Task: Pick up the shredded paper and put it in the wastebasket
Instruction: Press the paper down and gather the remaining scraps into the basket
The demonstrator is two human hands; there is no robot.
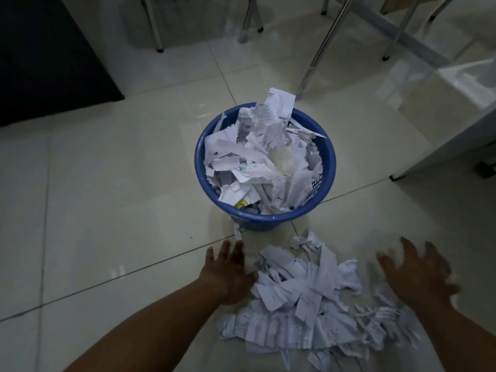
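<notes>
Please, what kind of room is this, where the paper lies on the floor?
Probably an office or a classroom, though I cannot be sure. The floor is glossy pale tile, thin metal legs of chairs or tables stand behind, and the blue wastebasket is heaped with torn printed paper.

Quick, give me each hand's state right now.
Left hand: open, holding nothing, beside the paper pile.
Right hand: open, blurred, holding nothing.

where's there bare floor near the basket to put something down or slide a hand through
Bare tile lies left of the blue wastebasket, up to the dark mat, and left of the left hand. A narrow bare strip runs between the basket's base and the shredded paper pile. Crowded: the pile between the left hand and the right hand, and the heaped basket top.
</notes>
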